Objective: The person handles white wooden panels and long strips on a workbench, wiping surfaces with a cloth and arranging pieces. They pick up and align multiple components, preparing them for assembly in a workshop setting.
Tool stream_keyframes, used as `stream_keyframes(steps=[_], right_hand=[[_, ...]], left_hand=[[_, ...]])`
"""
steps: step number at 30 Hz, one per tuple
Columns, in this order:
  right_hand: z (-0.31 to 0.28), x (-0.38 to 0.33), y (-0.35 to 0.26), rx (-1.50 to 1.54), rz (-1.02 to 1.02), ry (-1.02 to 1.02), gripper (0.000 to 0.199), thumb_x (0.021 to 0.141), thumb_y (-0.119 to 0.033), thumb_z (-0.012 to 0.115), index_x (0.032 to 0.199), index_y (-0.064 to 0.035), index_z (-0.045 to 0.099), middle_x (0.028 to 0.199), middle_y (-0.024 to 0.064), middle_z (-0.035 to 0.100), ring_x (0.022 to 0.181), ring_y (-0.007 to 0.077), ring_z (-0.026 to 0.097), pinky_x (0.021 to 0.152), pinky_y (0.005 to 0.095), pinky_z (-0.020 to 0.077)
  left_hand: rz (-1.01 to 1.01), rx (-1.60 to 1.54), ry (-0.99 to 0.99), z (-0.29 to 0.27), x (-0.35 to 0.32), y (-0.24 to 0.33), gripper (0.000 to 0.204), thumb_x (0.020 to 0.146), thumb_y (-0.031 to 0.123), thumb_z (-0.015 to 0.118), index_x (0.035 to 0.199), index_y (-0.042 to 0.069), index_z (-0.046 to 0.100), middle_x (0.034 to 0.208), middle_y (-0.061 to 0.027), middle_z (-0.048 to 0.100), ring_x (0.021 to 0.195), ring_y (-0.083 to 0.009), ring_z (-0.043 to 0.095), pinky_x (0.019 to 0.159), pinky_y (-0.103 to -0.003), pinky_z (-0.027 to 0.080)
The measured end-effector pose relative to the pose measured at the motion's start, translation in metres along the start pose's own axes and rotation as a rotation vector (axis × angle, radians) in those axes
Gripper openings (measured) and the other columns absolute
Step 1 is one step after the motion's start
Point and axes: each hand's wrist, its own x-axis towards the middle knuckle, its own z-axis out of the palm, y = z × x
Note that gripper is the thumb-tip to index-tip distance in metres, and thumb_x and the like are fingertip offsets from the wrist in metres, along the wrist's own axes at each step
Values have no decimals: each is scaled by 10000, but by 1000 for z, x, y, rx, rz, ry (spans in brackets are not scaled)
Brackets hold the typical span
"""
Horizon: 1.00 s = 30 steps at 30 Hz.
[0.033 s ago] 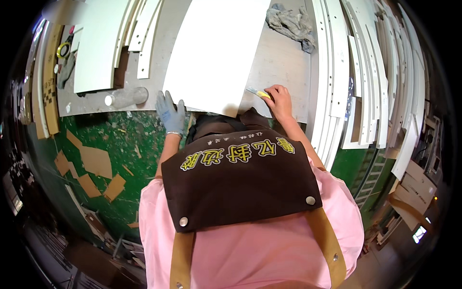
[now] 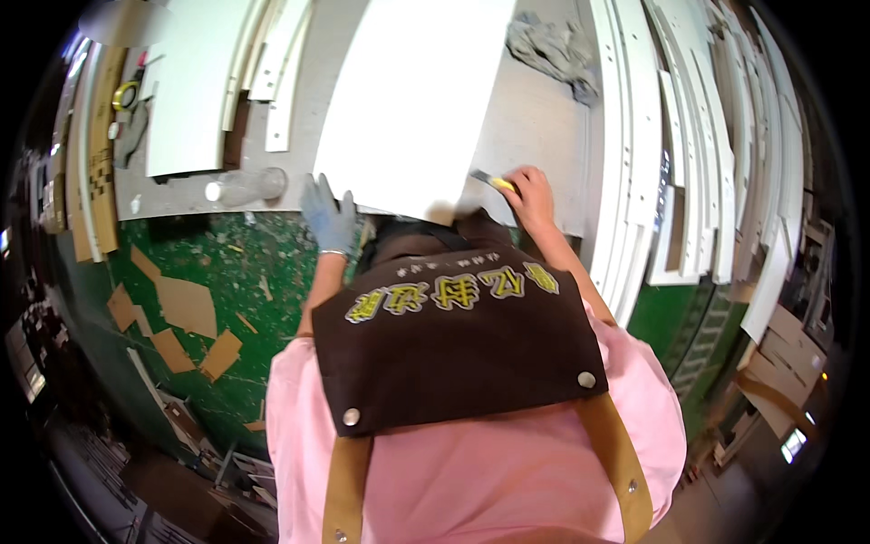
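Observation:
A long white panel [image 2: 408, 109] lies on the work table, its near end close to my waist. My left hand [image 2: 328, 216], in a grey-blue glove, rests at the panel's near left corner with its fingers spread. To the right of the panel, my bare right hand [image 2: 530, 195] has its fingers closed around a yellow utility knife [image 2: 495, 181]. The knife's dark grey front end points left, toward the panel's right edge. Whether that end touches the panel I cannot tell.
A clear bottle [image 2: 254, 186] lies on its side left of my glove, near more white panels [image 2: 186, 100]. A crumpled grey rag [image 2: 555, 53] sits at the far right. White strips [image 2: 634, 118] are stacked along the right. Cardboard scraps [image 2: 188, 306] litter the green floor.
The whole view has shifted slightly to the right. Both hands keep nearly the same places by the panel, and the knife stays in my right hand.

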Motion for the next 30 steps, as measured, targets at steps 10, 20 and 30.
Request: stream_keyframes(steps=[10,20,30], right_hand=[[44,-22,2,646,470,163,132,986,-134,557,978,-14,503,777,71,615,721,147,604,665,292,486],[65,-54,44,366,602,216,184,849,-65,600,1023,-12,573,910,88,608,842,194,567,781,347,469],[41,-75,55,326,644,286,132,830,-36,565,957,-8,545,839,83,569,764,187,543,737,334,463]], left_hand=[[-79,-132,18,-20,21,2,600,830,377,634,1323,55,518,1349,-216,488,1212,-397,456,1026,-493,360],[-38,-333,-175,-13,-7,31,466,865,445,616,1182,104,611,1031,-211,629,949,-392,617,856,-475,489],[26,-307,-661,1,-3,34,555,909,482,519,1337,130,529,1172,-173,654,1081,-361,615,936,-435,467]])
